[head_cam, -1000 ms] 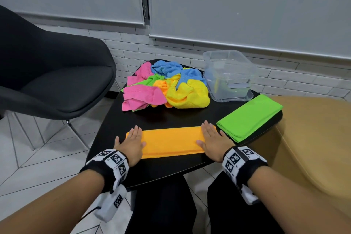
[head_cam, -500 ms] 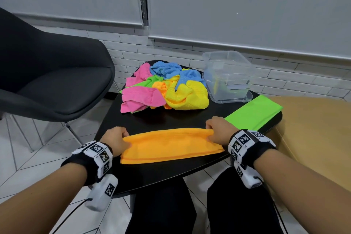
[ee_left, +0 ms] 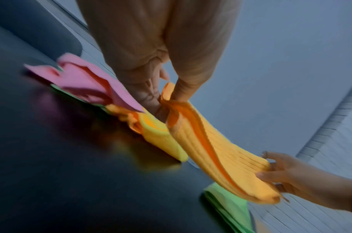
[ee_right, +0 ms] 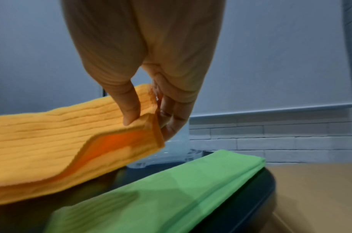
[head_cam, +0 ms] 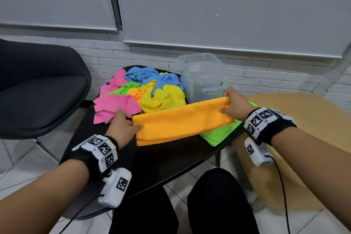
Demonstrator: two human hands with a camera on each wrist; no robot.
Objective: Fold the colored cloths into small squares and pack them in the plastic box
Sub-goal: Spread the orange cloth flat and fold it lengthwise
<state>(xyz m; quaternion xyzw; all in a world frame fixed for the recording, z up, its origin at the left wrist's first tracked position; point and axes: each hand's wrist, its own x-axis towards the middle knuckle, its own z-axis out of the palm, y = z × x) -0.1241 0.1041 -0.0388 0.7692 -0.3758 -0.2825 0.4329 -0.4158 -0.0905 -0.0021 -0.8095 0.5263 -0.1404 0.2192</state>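
Stretching, seemingly airborne, between both hands (head_cam: 123, 126): orange cloth (head_cam: 182, 121).

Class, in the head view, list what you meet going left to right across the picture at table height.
black chair → pink cloth → left hand → orange cloth → right hand → tan cushion

From my remote station: the orange cloth (head_cam: 182, 119) I hold is ribbed, matt microfibre; the folded green cloth (ee_right: 171, 186) looks smoother. The plastic box (head_cam: 204, 76) is clear and glossy, the black tabletop (head_cam: 167, 159) smooth and reflective.
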